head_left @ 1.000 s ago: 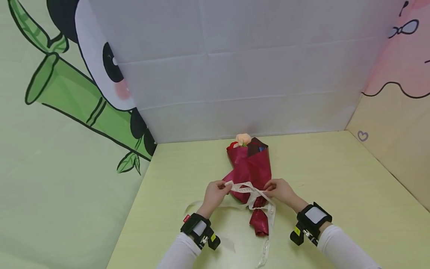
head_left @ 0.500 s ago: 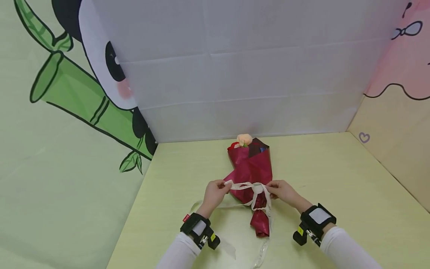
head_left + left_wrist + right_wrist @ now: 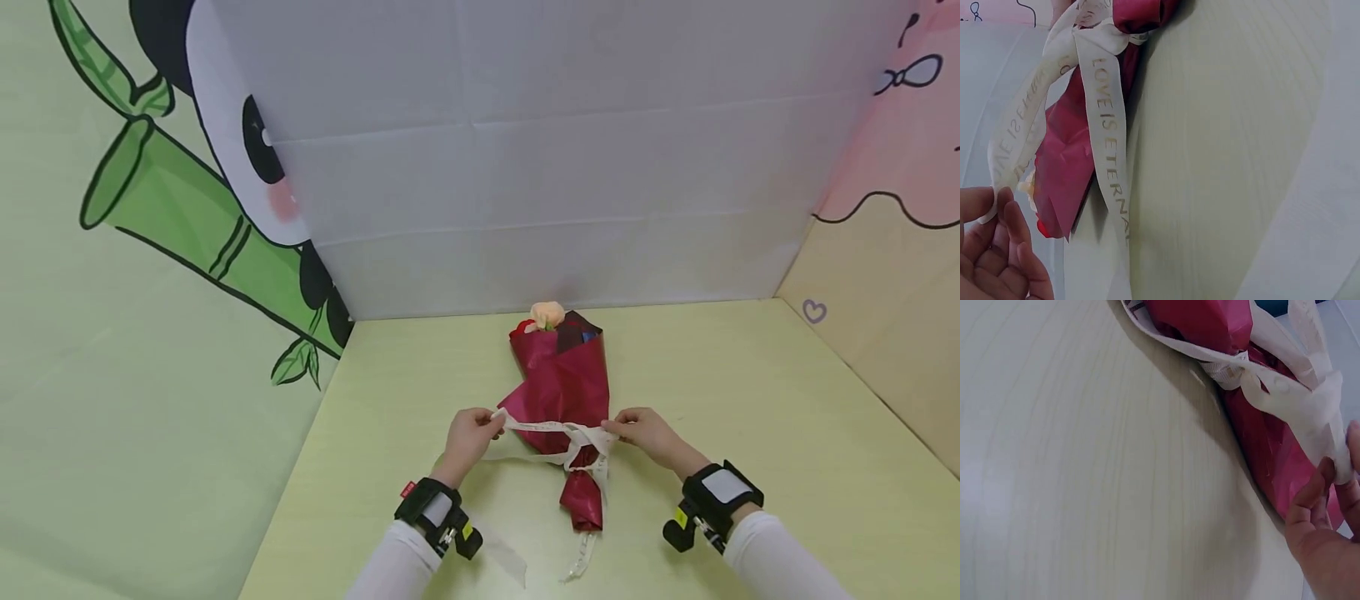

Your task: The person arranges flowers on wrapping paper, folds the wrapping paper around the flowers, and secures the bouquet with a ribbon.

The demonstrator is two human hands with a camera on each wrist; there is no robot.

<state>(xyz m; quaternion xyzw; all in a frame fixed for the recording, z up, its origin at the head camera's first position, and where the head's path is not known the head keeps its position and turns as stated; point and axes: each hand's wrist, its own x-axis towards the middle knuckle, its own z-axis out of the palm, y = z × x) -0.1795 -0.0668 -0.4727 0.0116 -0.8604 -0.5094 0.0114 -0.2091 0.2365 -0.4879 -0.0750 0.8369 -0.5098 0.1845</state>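
A bouquet (image 3: 566, 383) in dark red wrapping lies on the table, a peach flower (image 3: 547, 314) and a red one at its far end. Round its narrow neck runs a white ribbon (image 3: 1105, 106) printed "LOVE IS ETERNAL", with a knot of it over the wrapping. My left hand (image 3: 471, 435) pinches a folded length of ribbon to the left of the bouquet. On the other side my right hand (image 3: 648, 435) pinches a ribbon loop (image 3: 1329, 419) between thumb and fingers. The ribbon stretches between both hands across the bouquet.
One ribbon tail (image 3: 581, 557) hangs below the wrapped stem end toward the front of the table (image 3: 405, 375). Another tail trails to the left under my left hand. A pale wall (image 3: 525, 167) stands behind the table, with printed cloth walls at the sides.
My hands have drawn apart, the left slightly left and the right to the right, pulling the ribbon tighter across the bouquet. The ribbon tail on the right has shortened.
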